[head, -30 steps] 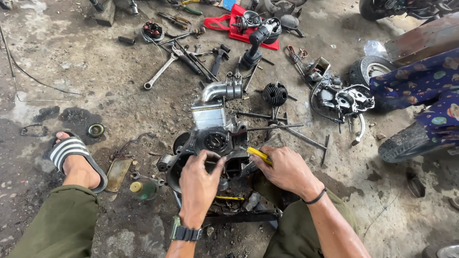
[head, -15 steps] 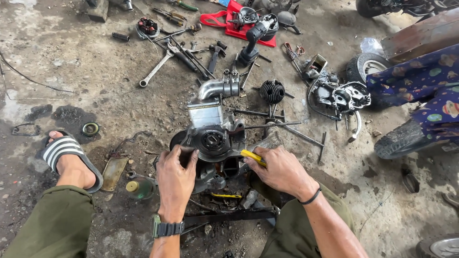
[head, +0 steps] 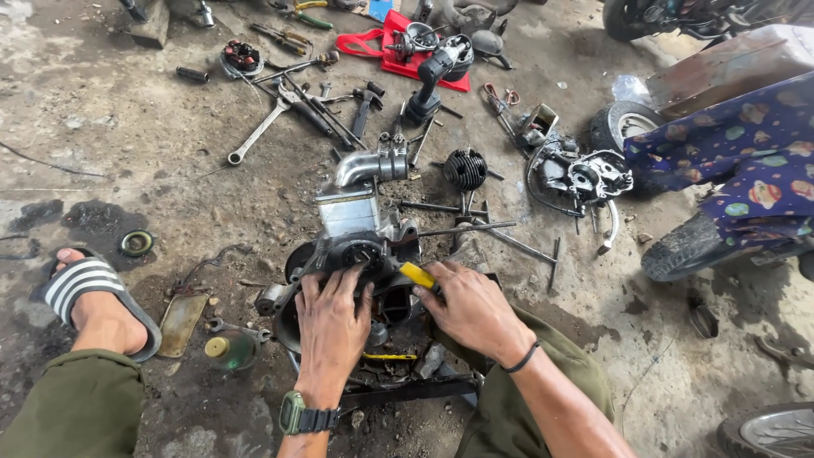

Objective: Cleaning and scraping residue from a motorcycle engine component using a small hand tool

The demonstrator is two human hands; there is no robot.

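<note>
Hands work on a greasy engine block (head: 356, 242) on the concrete floor (head: 127, 127). Left hand (head: 332, 326) presses flat, fingers spread, on the block. Right hand (head: 475, 309) grips a yellow-handled tool (head: 417, 275).

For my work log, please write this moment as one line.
left hand: pressed flat on engine block | right hand: grips yellow-handled tool against it | ground: wrenches, finned cylinder

Scattered wrenches (head: 259, 131), a black power drill (head: 434, 75), a finned cylinder (head: 465, 169) and a red tray (head: 398, 53) on the oily concrete floor (head: 119, 170)
</note>
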